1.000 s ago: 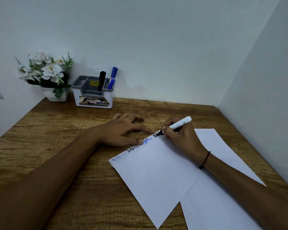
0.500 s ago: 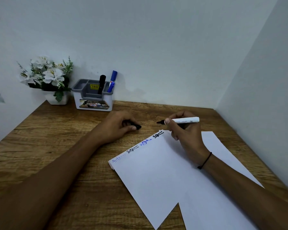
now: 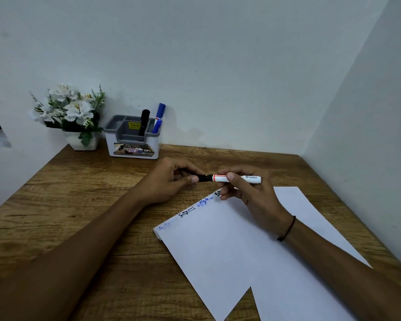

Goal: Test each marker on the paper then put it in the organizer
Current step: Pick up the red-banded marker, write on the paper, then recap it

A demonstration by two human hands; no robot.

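A: What are your hands doing mid-frame?
B: Your right hand (image 3: 248,188) is pinching the white marker (image 3: 237,178) level above the paper (image 3: 229,246); your left hand (image 3: 171,179) is pinching its black cap (image 3: 203,177).
A: And the organizer (image 3: 132,139)?
B: It's sitting upper left on the tabletop (image 3: 79,205).

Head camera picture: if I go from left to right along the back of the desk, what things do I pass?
Potted white flowers → grey organizer → black marker standing in it → blue marker standing in it.
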